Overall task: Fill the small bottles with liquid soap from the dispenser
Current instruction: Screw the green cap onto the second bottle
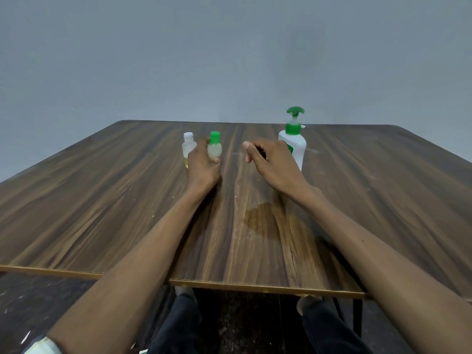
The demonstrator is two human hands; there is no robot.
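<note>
From the head view we see a wooden table (102, 200) with a dark grain, and behind it a plain grey wall (229, 47). Our left hand (203, 163) is stretched forward and its fingers are curled round a small bottle with a green cap (214, 146); the bottle is upright, and its body looks cloudy white. We cannot tell if its base touches the table, because the hand covers the lower part. Just beside it, to the left and partly hidden by the same hand, a second small bottle with a white cap (188, 146) stands on the table; a little yellow liquid shows at its bottom.

Our right hand (270, 159) is apart from the green-capped bottle. Its fingers are loosely bent, the thumb points to the left, and it holds nothing. This hand stands in front of the soap dispenser (296, 144), a white bottle with a green pump on top, and it hides the lower left side of it. If the hand touches the dispenser, we cannot tell.

Nearer to us, between the two forearms, there is a wet-looking stain (260, 218) on the table. Below the table edge we see dark trousers (178, 328) and a dark floor (38, 302).
</note>
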